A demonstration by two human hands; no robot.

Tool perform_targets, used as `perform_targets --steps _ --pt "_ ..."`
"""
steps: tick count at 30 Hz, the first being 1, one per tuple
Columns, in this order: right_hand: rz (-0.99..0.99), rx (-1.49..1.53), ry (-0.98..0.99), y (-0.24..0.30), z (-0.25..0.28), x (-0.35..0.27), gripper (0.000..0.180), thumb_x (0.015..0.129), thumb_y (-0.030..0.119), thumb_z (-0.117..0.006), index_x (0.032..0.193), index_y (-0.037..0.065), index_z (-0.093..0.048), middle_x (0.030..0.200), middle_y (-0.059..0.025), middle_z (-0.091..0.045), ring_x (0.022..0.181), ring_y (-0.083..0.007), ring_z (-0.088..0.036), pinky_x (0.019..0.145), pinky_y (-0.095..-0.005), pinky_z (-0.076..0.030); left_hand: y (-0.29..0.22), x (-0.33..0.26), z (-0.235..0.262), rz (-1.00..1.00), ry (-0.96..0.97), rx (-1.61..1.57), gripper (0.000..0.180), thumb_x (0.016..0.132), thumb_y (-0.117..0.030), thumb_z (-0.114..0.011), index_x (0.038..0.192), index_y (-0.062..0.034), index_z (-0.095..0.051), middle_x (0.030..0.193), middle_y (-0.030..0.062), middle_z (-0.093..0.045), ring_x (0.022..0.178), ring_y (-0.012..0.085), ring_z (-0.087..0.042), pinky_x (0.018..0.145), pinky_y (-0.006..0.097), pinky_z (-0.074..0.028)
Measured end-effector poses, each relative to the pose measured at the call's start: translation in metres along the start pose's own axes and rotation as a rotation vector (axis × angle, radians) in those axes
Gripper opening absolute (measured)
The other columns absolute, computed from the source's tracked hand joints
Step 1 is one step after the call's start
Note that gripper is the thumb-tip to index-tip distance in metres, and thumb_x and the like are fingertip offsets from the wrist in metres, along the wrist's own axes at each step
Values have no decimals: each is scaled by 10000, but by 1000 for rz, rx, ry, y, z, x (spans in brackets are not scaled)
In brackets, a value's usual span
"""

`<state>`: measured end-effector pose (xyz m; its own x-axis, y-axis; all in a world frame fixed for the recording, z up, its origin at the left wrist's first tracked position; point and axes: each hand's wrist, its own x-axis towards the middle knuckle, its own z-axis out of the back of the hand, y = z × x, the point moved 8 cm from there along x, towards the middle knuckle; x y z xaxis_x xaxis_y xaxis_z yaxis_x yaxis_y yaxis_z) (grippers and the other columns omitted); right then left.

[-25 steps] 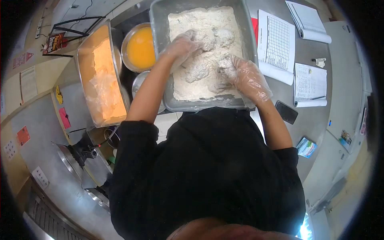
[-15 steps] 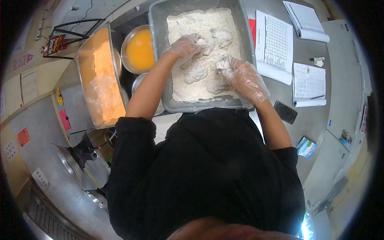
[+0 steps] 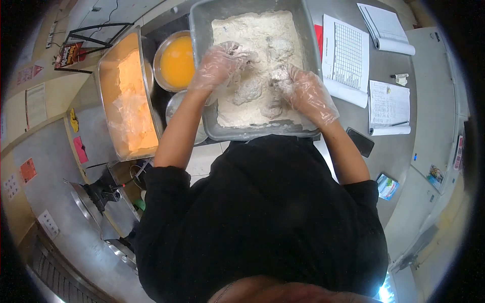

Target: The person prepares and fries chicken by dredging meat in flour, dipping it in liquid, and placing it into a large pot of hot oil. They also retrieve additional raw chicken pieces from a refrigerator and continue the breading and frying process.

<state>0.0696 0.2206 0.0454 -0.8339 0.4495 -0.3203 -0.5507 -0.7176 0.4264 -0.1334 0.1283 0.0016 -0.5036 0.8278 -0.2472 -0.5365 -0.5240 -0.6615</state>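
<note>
Both my hands wear clear plastic gloves and are in a grey tub (image 3: 196, 30) of white flour (image 3: 242, 25). My left hand (image 3: 220, 65) is at the left side of the flour, its floury fingers curled in; whatever they may hold is hidden. On the right, my right hand (image 3: 303, 91) has bent fingers thickly caked with flour, and I cannot make out what is in them. Between the hands lies a flour-coated piece (image 3: 248, 91), its kind hidden by the coating. Another coated lump (image 3: 281, 49) rests farther back, and a smaller one (image 3: 272, 109) sits near the front.
Left of the tub stand a bowl of yellow-orange liquid (image 3: 177, 61) and a long metal pan (image 3: 103, 86) with orange powdery contents and a plastic bag. To the right lie paper pads (image 3: 346, 53), a notebook (image 3: 389, 103), a dark phone (image 3: 360, 142) and a small blue packet (image 3: 387, 186).
My left hand has drawn back to the left, away from the middle of the flour. My right hand has shifted slightly up and left, baring the small lump near the front.
</note>
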Motion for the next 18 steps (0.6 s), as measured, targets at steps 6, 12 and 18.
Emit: perform_targets --steps 6,12,18 --pt "54 30 -79 -5 -10 9 502 953 456 -592 1123 -14 -634 1035 -241 -676 1025 -379 -645 934 -460 -495 37 15 -40 37 63 149 633 859 -505 -712 1183 37 -664 1120 229 -698 1065 339 -667 936 390 -516" --pt "32 88 -70 -13 -15 9 542 923 462 -637 1120 -42 -608 963 -294 -668 960 -448 -646 875 -523 -501 -2 24 -21 71 110 84 686 839 -503 -733 1241 45 -638 1110 235 -701 1037 338 -679 929 374 -521" --pt "7 112 -75 -17 -20 14 572 927 472 -630 1158 -50 -607 986 -304 -666 980 -437 -647 895 -511 -501 19 45 -36 -41 75 171 607 836 -438 -760 1223 18 -654 1163 231 -681 1061 319 -670 919 370 -522"
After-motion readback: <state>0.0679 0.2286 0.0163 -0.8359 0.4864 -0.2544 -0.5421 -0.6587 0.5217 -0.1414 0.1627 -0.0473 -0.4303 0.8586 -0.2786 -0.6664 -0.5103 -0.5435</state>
